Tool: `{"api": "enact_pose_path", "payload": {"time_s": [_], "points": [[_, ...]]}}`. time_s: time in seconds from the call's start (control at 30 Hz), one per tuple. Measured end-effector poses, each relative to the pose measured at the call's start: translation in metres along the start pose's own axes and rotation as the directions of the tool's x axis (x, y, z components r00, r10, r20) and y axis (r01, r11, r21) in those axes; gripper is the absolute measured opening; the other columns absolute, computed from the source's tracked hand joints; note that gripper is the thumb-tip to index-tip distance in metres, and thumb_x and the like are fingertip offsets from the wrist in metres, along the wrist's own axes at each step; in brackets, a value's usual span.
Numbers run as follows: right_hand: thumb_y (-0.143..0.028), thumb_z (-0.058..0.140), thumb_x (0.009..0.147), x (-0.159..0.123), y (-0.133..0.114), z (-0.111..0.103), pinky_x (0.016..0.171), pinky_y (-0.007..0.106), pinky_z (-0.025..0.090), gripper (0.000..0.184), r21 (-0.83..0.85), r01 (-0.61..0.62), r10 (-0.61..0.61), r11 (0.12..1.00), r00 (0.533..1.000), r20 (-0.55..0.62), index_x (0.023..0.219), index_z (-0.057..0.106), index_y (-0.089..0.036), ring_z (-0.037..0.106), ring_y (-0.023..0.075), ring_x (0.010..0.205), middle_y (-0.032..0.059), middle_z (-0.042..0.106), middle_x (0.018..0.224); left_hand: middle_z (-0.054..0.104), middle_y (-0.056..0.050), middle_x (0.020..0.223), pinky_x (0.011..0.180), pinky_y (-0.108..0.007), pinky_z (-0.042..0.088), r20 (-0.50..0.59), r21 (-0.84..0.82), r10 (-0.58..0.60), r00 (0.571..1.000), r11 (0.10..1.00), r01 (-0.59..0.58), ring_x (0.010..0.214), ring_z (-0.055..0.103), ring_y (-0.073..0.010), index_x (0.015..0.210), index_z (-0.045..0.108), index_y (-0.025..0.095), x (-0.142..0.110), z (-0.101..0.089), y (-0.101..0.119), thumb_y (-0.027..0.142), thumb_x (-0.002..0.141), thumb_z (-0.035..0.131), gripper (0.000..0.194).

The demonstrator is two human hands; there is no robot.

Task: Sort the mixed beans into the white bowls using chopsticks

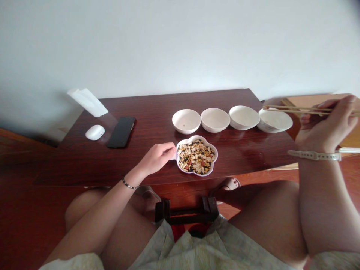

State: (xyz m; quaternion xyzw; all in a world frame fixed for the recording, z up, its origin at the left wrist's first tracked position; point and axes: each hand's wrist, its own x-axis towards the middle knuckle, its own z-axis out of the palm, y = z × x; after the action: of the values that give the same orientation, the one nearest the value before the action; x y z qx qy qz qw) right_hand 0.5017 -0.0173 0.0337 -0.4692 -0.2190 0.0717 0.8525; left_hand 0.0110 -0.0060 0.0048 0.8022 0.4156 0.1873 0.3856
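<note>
My left hand (161, 156) is closed on the short handle of a flower-shaped dish (215, 159). Mixed peanuts, yellow kernels and dark beans (197, 155) fill the dish. At the right, my right hand (327, 125) holds a pair of wooden chopsticks (306, 111). Their tips reach left over the rightmost white bowl (275, 123); a small reddish-brown bit seems to sit at the tips, too small to name. Several white bowls stand in a row behind the dish. The leftmost bowl (186, 122) has a small yellow piece inside.
On the left of the dark wooden table (152, 120) lie a black phone (120, 132), a white earbud case (95, 132) and a folded white tissue packet (88, 103). A pale wall (168, 48) rises behind. Cardboard (317, 99) lies beyond the table's right end.
</note>
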Motion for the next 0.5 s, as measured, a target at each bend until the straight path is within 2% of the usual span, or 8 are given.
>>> {"api": "enact_pose_path", "payload": {"time_s": [0.17,0.23,0.4,0.5], "points": [[-0.026,0.034,0.118,0.015,0.008,-0.032,0.047,0.030,0.040,0.045,-0.243,0.140,-0.145,0.960,0.989,-0.003,0.075,0.049,-0.021,0.052,0.0054,0.043,-0.0030,0.056,0.067,0.062,0.001,0.074,0.067,-0.027,0.035,0.006,-0.001,-0.003,1.000,1.000,0.003,0.071,0.051,-0.0155,0.082,0.064,0.017,0.000,0.000,0.002,0.044,0.109,0.050,0.041],[-0.029,0.035,0.118,0.017,0.011,-0.040,0.047,0.031,0.042,0.046,-0.325,0.173,-0.181,0.930,0.984,0.008,0.077,0.053,-0.020,0.054,0.0061,0.043,-0.0025,0.056,0.067,0.061,0.001,0.074,0.067,-0.027,0.035,0.008,-0.002,-0.001,1.000,1.000,0.001,0.071,0.051,-0.0155,0.081,0.064,0.017,0.001,-0.001,0.002,0.044,0.109,0.051,0.041],[-0.028,0.032,0.120,0.021,0.013,-0.047,0.050,0.030,0.050,0.042,-0.427,0.145,-0.164,0.893,0.986,-0.007,0.084,0.053,-0.021,0.056,0.0068,0.044,-0.0020,0.059,0.074,0.065,0.001,0.077,0.069,-0.027,0.036,0.006,-0.001,0.003,1.000,1.000,-0.003,0.073,0.053,-0.0160,0.081,0.063,0.018,0.002,-0.001,-0.001,0.044,0.108,0.052,0.039],[-0.026,0.030,0.120,0.021,0.013,-0.045,0.050,0.028,0.050,0.044,-0.481,0.144,-0.160,0.865,0.987,0.007,0.083,0.053,-0.021,0.056,0.0076,0.045,-0.0025,0.056,0.071,0.065,0.000,0.078,0.070,-0.028,0.036,0.003,0.002,0.009,1.000,1.000,-0.009,0.074,0.054,-0.0166,0.082,0.064,0.018,0.002,-0.001,-0.003,0.044,0.109,0.053,0.039]]}}
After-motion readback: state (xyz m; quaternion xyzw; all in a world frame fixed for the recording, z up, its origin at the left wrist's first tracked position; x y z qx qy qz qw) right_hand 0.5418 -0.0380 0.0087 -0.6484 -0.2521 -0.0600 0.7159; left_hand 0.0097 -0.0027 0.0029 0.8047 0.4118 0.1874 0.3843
